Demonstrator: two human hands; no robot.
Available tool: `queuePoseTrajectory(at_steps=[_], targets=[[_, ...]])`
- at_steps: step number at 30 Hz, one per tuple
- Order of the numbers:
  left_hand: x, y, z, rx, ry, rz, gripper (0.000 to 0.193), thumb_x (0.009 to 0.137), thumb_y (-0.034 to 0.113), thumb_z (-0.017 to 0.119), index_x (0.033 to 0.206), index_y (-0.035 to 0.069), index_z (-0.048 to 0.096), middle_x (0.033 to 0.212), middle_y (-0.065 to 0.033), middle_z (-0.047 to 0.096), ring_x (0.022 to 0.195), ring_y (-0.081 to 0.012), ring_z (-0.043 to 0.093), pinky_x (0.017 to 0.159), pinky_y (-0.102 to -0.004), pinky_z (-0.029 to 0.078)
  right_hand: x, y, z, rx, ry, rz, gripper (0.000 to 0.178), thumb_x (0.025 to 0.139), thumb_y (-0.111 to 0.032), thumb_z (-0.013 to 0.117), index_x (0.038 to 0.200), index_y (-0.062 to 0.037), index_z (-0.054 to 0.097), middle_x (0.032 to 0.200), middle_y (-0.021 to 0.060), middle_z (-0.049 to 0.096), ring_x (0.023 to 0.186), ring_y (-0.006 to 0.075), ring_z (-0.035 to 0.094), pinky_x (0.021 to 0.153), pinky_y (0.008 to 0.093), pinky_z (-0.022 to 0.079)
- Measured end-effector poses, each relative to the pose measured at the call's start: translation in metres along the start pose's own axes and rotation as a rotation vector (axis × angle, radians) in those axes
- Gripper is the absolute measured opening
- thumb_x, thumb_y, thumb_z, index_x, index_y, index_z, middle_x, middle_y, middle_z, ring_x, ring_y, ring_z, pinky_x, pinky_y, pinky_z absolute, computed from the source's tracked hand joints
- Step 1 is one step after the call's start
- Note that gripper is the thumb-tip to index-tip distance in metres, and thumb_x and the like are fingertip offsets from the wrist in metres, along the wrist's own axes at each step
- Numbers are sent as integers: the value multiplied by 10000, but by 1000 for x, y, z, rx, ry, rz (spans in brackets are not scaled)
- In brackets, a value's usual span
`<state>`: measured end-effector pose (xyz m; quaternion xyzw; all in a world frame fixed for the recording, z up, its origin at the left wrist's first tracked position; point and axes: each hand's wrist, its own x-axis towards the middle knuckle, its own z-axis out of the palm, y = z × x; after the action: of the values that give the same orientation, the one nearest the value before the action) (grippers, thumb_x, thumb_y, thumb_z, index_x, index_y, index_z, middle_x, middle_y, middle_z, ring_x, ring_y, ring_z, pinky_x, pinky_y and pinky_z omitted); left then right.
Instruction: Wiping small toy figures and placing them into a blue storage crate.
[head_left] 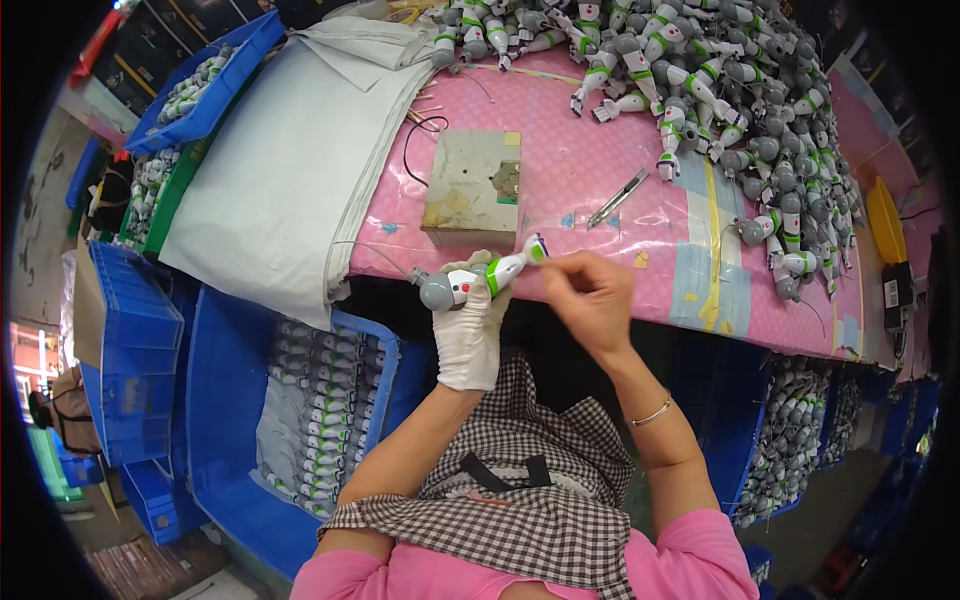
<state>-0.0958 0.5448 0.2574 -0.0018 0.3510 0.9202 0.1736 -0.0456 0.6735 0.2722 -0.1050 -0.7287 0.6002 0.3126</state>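
"Head view: what stood on the left?"
"A blue bin holding rows of toy pieces."
"And the left hand?"
"White-gloved, it grasped a grey, white and green toy just in front of the metal box."
"The right hand?"
"Bare, fingers curled near the toy's right end; I couldn't tell whether they pinched anything. Farther right, similar toys lay heaped on the pink table."

Downward fisheye view, head height

White-gloved left grip curled, bare right grip beside it, fingers bent, both forearms inward.
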Motion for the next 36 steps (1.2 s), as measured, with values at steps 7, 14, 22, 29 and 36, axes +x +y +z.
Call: queuePoseTrajectory(at_steps=[7,14,22,29,36], targets=[[-3,1,-1,9,55,-52,335,846,198,616,1121,115,444,1211,-57,486,1122,-230,501,971,-416,444,14,0,-14,-151,63,-43,78,784,26,616,847,18,662,684,-21,599,555,6,491,474,169,370],[-4,2,3,40,41,-34,341,841,207,624,1118,108,450,1211,-57,487,1115,-230,506,962,-415,450,6,2,-8,-386,-18,-320,94,706,49,646,790,7,641,613,37,563,508,68,498,448,209,374],[1,-2,6,-32,72,-47,267,842,76,614,1062,84,463,1147,-78,520,1047,-226,540,929,-410,485,-6,4,-29,-228,-41,-77,68,739,43,638,794,5,646,607,-27,552,510,14,456,449,177,336],[2,17,-5,124,-49,-2,254,857,119,607,1064,62,472,1107,-82,540,1025,-225,550,917,-389,472,46,1,-16,-167,181,-47,66,817,-37,614,844,-11,669,627,-34,566,527,24,462,470,183,343],[-21,123,0,419,-101,-287,450,834,254,652,1163,42,430,1047,-114,583,970,-251,598,843,-383,502,82,10,3,-894,79,-498,170,740,-73,632,907,-70,658,1027,99,593,1006,289,515,880,377,362]])
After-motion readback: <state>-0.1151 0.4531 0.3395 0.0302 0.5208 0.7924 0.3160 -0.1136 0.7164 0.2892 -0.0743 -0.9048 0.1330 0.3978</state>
